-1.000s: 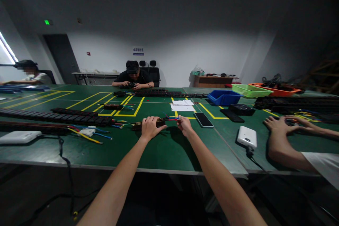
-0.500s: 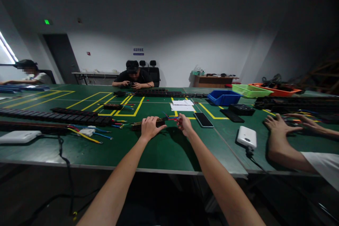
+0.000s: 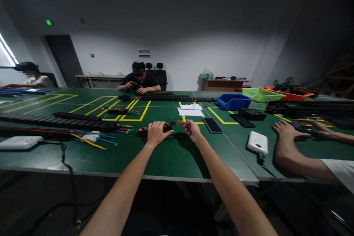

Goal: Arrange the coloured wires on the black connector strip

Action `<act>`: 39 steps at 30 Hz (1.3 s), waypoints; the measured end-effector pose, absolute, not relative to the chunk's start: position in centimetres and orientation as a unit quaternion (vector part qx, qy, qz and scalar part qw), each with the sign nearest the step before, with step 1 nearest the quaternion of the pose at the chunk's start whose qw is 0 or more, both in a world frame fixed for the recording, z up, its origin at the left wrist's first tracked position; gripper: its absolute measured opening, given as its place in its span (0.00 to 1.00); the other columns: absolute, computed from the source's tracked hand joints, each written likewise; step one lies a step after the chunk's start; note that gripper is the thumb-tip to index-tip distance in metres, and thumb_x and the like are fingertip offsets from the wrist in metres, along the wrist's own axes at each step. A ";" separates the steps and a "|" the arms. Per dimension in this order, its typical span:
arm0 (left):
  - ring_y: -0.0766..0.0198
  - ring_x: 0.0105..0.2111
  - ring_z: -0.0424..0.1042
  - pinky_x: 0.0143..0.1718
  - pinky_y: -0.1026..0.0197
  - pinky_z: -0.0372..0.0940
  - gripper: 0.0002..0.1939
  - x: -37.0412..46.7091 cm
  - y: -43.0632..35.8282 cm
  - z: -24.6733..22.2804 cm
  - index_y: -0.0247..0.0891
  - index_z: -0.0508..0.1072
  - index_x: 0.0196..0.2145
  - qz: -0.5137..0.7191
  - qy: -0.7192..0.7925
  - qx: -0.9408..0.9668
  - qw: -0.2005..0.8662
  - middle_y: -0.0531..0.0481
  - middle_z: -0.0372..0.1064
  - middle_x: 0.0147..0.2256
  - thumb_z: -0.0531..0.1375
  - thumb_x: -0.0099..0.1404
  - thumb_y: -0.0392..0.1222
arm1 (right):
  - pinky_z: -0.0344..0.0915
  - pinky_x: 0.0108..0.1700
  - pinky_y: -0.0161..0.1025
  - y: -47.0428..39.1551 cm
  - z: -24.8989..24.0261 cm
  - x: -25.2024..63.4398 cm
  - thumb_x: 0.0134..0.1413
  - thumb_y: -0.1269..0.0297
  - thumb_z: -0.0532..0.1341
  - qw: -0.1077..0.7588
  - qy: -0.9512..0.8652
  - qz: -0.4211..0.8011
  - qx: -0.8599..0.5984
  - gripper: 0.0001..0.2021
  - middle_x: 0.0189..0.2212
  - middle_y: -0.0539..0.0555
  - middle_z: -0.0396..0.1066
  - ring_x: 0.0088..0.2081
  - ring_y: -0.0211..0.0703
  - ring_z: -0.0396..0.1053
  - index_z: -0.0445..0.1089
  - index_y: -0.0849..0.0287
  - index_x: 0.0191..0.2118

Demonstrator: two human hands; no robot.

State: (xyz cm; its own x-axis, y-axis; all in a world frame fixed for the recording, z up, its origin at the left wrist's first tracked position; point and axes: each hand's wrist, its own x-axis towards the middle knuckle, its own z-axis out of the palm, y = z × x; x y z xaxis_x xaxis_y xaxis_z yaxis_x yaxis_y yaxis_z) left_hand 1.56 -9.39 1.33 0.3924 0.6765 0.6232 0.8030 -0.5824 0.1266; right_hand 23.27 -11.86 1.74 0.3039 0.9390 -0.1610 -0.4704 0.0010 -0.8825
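My left hand [image 3: 156, 132] is closed over a short black cable chain [image 3: 167, 128], which lies on the green table [image 3: 166, 160]. The thumb sticks out to the right. Thin red and blue wires [image 3: 179, 122] come out of the chain's right end. My right hand [image 3: 193, 131] pinches the ends of these wires just above the table, fingertips together. Small ring-like terminals seem to be at the fingertips, too small to make out clearly. From the chain's left end another wire [image 3: 133, 129] runs out.
Right of my hands lie a phone [image 3: 212, 125] and a white power bank [image 3: 257, 143]. Longer cable chains [image 3: 58, 121] lie to the left. Behind stand blue [image 3: 233, 102], green [image 3: 262, 96] and orange bins. A co-worker's hands [image 3: 287, 132] work at the right; another person [image 3: 139, 81] sits opposite.
My hands have stayed almost still, with the same hold. The co-worker's hand at the right shifted slightly left. The person opposite raised their head and a dark object in hand.
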 end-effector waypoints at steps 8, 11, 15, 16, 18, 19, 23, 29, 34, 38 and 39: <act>0.48 0.45 0.70 0.45 0.49 0.57 0.36 1.6 -9.6 1.5 0.42 0.74 0.47 -0.323 -0.446 -0.829 0.101 0.42 0.75 0.45 0.52 0.62 0.76 | 0.43 0.12 0.24 -12.0 1.8 23.1 0.55 0.71 0.57 0.645 -0.253 0.571 -0.440 0.07 0.17 0.46 0.66 0.15 0.28 0.56 0.62 0.58 0.27; 0.48 0.46 0.70 0.45 0.49 0.57 0.36 1.6 -9.6 1.5 0.42 0.74 0.47 -0.318 -0.447 -0.830 0.101 0.42 0.74 0.45 0.51 0.62 0.76 | 0.43 0.12 0.24 -12.0 1.8 23.1 0.57 0.70 0.57 0.647 -0.249 0.575 -0.435 0.08 0.18 0.46 0.65 0.15 0.28 0.55 0.62 0.58 0.27; 0.49 0.45 0.70 0.45 0.50 0.56 0.37 1.6 -9.5 1.4 0.41 0.74 0.47 -0.319 -0.443 -0.831 0.105 0.42 0.75 0.45 0.51 0.62 0.76 | 0.42 0.13 0.24 -12.0 1.9 23.3 0.59 0.67 0.58 0.646 -0.244 0.581 -0.431 0.09 0.18 0.46 0.66 0.15 0.28 0.55 0.61 0.58 0.27; 0.49 0.45 0.70 0.45 0.50 0.56 0.37 1.6 -9.4 1.4 0.41 0.74 0.47 -0.320 -0.443 -0.830 0.108 0.42 0.75 0.45 0.51 0.62 0.76 | 0.42 0.13 0.24 -12.0 1.9 23.3 0.59 0.66 0.58 0.645 -0.243 0.583 -0.431 0.09 0.18 0.46 0.66 0.15 0.28 0.55 0.61 0.58 0.27; 0.49 0.45 0.70 0.45 0.50 0.56 0.36 1.6 -9.4 1.3 0.41 0.74 0.47 -0.323 -0.442 -0.829 0.113 0.42 0.75 0.44 0.52 0.62 0.76 | 0.42 0.13 0.24 -12.1 2.1 23.3 0.60 0.65 0.58 0.642 -0.239 0.588 -0.430 0.10 0.18 0.46 0.66 0.14 0.28 0.55 0.61 0.58 0.28; 0.49 0.45 0.70 0.45 0.50 0.56 0.36 1.6 -9.4 1.3 0.41 0.74 0.47 -0.324 -0.442 -0.828 0.115 0.43 0.75 0.44 0.52 0.62 0.75 | 0.42 0.13 0.24 -12.1 2.1 23.3 0.61 0.64 0.57 0.642 -0.236 0.589 -0.430 0.11 0.18 0.46 0.66 0.14 0.28 0.55 0.61 0.58 0.28; 0.49 0.45 0.70 0.44 0.50 0.56 0.36 1.6 -9.5 1.3 0.41 0.74 0.47 -0.323 -0.444 -0.828 0.112 0.42 0.75 0.44 0.52 0.62 0.75 | 0.43 0.12 0.25 -12.0 2.2 23.4 0.66 0.62 0.54 0.644 -0.227 0.592 -0.429 0.14 0.18 0.47 0.66 0.14 0.28 0.56 0.61 0.58 0.27; 0.49 0.45 0.70 0.44 0.50 0.56 0.36 1.6 -9.5 1.4 0.41 0.74 0.47 -0.321 -0.445 -0.829 0.110 0.43 0.75 0.44 0.51 0.62 0.76 | 0.42 0.13 0.25 -12.0 2.1 23.4 0.66 0.63 0.54 0.642 -0.224 0.591 -0.435 0.14 0.18 0.47 0.66 0.15 0.28 0.57 0.62 0.59 0.27; 0.49 0.45 0.70 0.44 0.50 0.56 0.37 1.5 -9.5 1.4 0.41 0.74 0.46 -0.320 -0.445 -0.829 0.108 0.42 0.75 0.44 0.51 0.62 0.76 | 0.43 0.13 0.25 -12.1 2.2 23.4 0.62 0.64 0.56 0.636 -0.229 0.590 -0.441 0.11 0.18 0.46 0.66 0.15 0.28 0.56 0.61 0.58 0.27; 0.49 0.44 0.70 0.44 0.50 0.56 0.36 1.5 -9.5 1.5 0.41 0.74 0.46 -0.321 -0.441 -0.832 0.104 0.42 0.75 0.44 0.51 0.62 0.76 | 0.42 0.13 0.25 -12.0 2.0 23.4 0.57 0.68 0.56 0.629 -0.237 0.590 -0.448 0.08 0.18 0.46 0.64 0.15 0.28 0.55 0.62 0.58 0.26; 0.49 0.44 0.70 0.44 0.50 0.56 0.36 1.5 -9.5 1.5 0.40 0.74 0.46 -0.322 -0.440 -0.832 0.104 0.42 0.75 0.44 0.51 0.62 0.76 | 0.42 0.13 0.25 -12.0 2.0 23.4 0.56 0.69 0.56 0.628 -0.239 0.589 -0.450 0.08 0.17 0.46 0.64 0.15 0.28 0.54 0.62 0.58 0.26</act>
